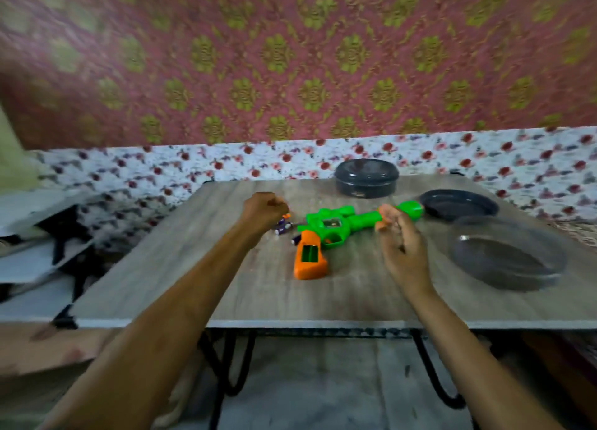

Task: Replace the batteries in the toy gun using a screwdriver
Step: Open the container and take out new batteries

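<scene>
Left hand curled (contents unclear); right hand pinches small orange plastic piece. We seat purple batteries squarely in green-and-orange plastic toy gun.

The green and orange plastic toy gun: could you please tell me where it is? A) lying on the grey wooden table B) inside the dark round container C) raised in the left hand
A: the green and orange plastic toy gun lies flat on the grey wooden table, between the left hand and the right hand.
</scene>
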The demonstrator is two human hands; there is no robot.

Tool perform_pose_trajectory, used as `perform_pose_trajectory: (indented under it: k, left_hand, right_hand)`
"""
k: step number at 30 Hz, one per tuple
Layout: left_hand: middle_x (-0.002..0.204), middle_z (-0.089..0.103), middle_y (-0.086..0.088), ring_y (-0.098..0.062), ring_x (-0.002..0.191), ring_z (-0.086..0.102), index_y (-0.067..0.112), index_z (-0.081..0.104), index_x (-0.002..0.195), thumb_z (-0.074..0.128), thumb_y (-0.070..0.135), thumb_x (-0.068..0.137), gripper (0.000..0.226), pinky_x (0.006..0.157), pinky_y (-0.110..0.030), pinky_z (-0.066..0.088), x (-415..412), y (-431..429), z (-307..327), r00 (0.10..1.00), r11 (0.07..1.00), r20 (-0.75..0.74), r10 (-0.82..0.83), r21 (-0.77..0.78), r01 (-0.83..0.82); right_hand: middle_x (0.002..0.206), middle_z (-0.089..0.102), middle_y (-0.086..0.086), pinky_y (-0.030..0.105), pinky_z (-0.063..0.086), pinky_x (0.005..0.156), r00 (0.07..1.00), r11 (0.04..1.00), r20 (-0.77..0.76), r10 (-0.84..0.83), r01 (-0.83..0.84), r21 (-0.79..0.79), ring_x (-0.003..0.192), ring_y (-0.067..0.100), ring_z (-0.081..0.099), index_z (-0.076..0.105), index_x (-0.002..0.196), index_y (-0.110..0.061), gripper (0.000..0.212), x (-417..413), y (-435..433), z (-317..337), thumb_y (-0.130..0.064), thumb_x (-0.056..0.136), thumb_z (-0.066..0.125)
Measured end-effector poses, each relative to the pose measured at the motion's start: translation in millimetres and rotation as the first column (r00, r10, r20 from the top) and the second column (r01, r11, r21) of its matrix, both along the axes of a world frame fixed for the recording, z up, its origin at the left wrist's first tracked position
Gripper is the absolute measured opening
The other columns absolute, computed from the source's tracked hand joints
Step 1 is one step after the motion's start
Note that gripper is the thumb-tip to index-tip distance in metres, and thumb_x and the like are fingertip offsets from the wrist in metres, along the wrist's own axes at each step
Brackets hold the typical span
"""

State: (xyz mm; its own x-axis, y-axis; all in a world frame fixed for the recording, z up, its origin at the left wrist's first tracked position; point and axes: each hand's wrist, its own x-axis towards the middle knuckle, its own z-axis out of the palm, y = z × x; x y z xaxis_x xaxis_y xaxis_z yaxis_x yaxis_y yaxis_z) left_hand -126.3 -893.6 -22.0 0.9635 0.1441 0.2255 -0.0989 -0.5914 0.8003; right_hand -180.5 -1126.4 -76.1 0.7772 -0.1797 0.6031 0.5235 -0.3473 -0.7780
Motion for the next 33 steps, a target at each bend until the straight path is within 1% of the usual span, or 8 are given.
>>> perform_pose_trajectory:
  k: [4, 6, 13, 17, 20, 29, 31, 33]
  left_hand:
    - [0.102, 0.069, -0.016, -0.028, 0.098, 0.062, 0.002, 0.071, 0.088, 0.062, 0.016, 0.081, 0.019, 0.083, -0.037, 0.05, 2.9, 44.4, -13.4, 0.998, 0.996, -0.027, 0.061, 0.063, -0.059]
    - [0.101, 0.07, -0.016, -0.027, 0.097, 0.063, 0.007, 0.071, 0.087, 0.062, 0.021, 0.079, 0.019, 0.084, -0.036, 0.05, 10.1, 53.3, -21.8, 0.998, 0.99, -0.023, 0.059, 0.128, -0.056]
    - [0.118, 0.065, -0.01, -0.025, 0.109, 0.057, 0.013, 0.066, 0.111, 0.066, 0.031, 0.085, 0.031, 0.085, -0.028, 0.041, 51.5, 50.0, -48.2, 0.997, 0.931, -0.045, -0.064, 0.358, 0.076]
    - [0.12, 0.063, -0.011, -0.028, 0.11, 0.056, 0.015, 0.062, 0.112, 0.065, 0.038, 0.086, 0.035, 0.084, -0.03, 0.04, 73.3, 37.6, -55.5, 0.995, 0.872, -0.076, -0.057, 0.481, 0.087]
    - [0.117, 0.063, -0.013, -0.029, 0.107, 0.057, 0.013, 0.061, 0.11, 0.064, 0.031, 0.086, 0.03, 0.084, -0.033, 0.043, 84.1, 33.6, -61.4, 0.996, 0.848, -0.078, -0.048, 0.523, 0.082]
    - [0.107, 0.068, -0.01, -0.026, 0.096, 0.062, 0.016, 0.068, 0.106, 0.065, 0.03, 0.087, 0.024, 0.078, -0.033, 0.047, 88.8, 50.6, -68.0, 0.997, 0.786, -0.028, -0.076, 0.613, 0.077]
    - [0.106, 0.068, -0.01, -0.026, 0.095, 0.062, 0.014, 0.069, 0.106, 0.067, 0.028, 0.085, 0.025, 0.077, -0.032, 0.046, 84.4, 55.8, -66.6, 0.997, 0.793, -0.031, -0.071, 0.604, 0.075]
    - [0.104, 0.069, -0.009, -0.025, 0.093, 0.063, 0.014, 0.07, 0.104, 0.07, 0.026, 0.083, 0.024, 0.076, -0.031, 0.046, 80.3, 60.3, -67.1, 0.999, 0.812, -0.028, -0.043, 0.582, 0.052]
  right_hand:
    - [0.118, 0.064, 0.011, 0.028, 0.042, 0.093, 0.996, 0.968, -0.067, 0.056, -0.071, -0.239, 0.112, 0.024, 0.058, 0.06, 0.116, -0.003, 0.034, 27.5, 51.1, 5.1, -0.018, 0.086, 0.059]
    - [0.117, 0.064, 0.011, 0.03, 0.042, 0.093, 0.993, 0.908, -0.117, 0.034, -0.08, -0.411, 0.111, 0.026, 0.059, 0.061, 0.114, -0.005, 0.033, 42.4, 69.4, 10.5, -0.017, 0.084, 0.064]
    - [0.12, 0.06, 0.007, 0.031, 0.041, 0.09, 0.959, 0.473, -0.282, -0.035, -0.233, -0.85, 0.119, 0.025, 0.047, 0.057, 0.122, -0.024, 0.042, 80.5, 110.6, 36.0, -0.028, 0.081, 0.06]
    - [0.111, 0.06, 0.012, 0.032, 0.041, 0.082, 0.965, 0.222, -0.243, -0.101, -0.216, -0.951, 0.11, 0.029, 0.05, 0.06, 0.116, -0.023, 0.035, 90.3, 126.6, 41.7, -0.023, 0.081, 0.057]
    - [0.112, 0.058, 0.014, 0.032, 0.042, 0.082, 0.966, 0.126, -0.219, -0.136, -0.202, -0.971, 0.108, 0.031, 0.053, 0.062, 0.11, -0.014, 0.027, 91.7, 134.5, 40.2, -0.017, 0.084, 0.056]
    - [0.117, 0.058, 0.014, 0.035, 0.041, 0.09, 0.985, 0.092, -0.135, -0.109, -0.125, -0.988, 0.111, 0.032, 0.053, 0.062, 0.11, -0.011, 0.024, 95.7, 141.1, 31.6, -0.011, 0.089, 0.051]
    - [0.115, 0.058, 0.013, 0.034, 0.039, 0.091, 0.99, 0.14, -0.116, -0.074, -0.105, -0.985, 0.11, 0.031, 0.052, 0.063, 0.112, -0.016, 0.025, 95.7, 140.4, 31.0, -0.015, 0.089, 0.051]
    - [0.113, 0.06, 0.011, 0.032, 0.042, 0.086, 0.989, 0.257, -0.135, -0.058, -0.116, -0.959, 0.108, 0.03, 0.054, 0.064, 0.113, -0.022, 0.027, 95.2, 138.7, 30.5, -0.018, 0.088, 0.053]
